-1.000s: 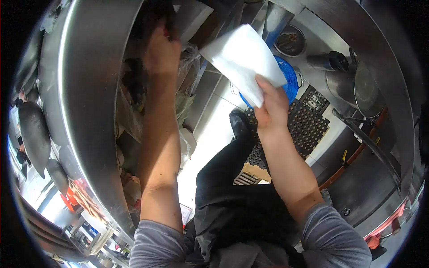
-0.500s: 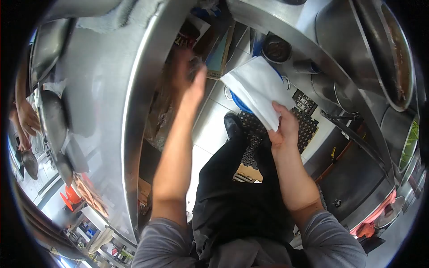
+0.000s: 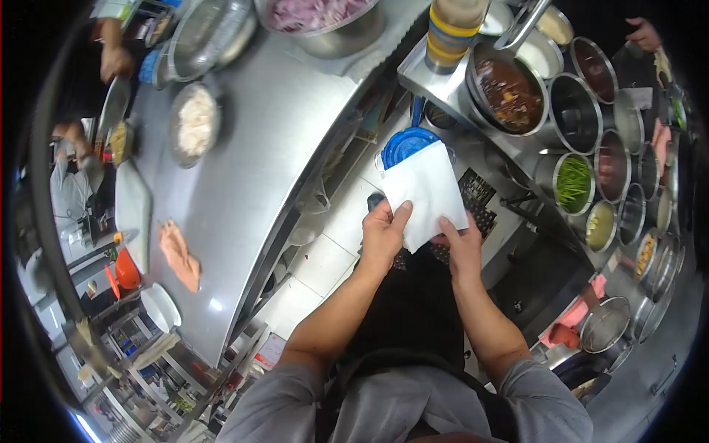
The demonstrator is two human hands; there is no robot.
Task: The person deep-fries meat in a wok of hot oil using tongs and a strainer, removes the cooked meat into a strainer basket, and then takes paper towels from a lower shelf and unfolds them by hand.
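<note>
Between my two hands is a flat piece of folded white paper [image 3: 426, 188]; whether it is a bag or loose sheets, I cannot tell. My left hand [image 3: 385, 238] pinches its left lower edge with the thumb on top. At the lower right corner, my right hand [image 3: 461, 247] grips it, thumb on top as well. Below and beyond the paper, a blue container [image 3: 408, 146] with a side handle stands low down, partly covered from view by the paper.
On my left runs a steel worktop [image 3: 244, 148] with a bowl of pale food [image 3: 193, 124], a pinkish cloth [image 3: 179, 255] and a pan of chopped onion [image 3: 321, 16]. At right, a pot of dark sauce [image 3: 509, 92] and chopped greens [image 3: 574, 182] stand among several containers. Another person's hand [image 3: 116, 63] shows upper left.
My left hand has come back from below the left worktop and now holds the paper too. The paper has turned and moved nearer my body. My view has tilted up, showing more of both counters.
</note>
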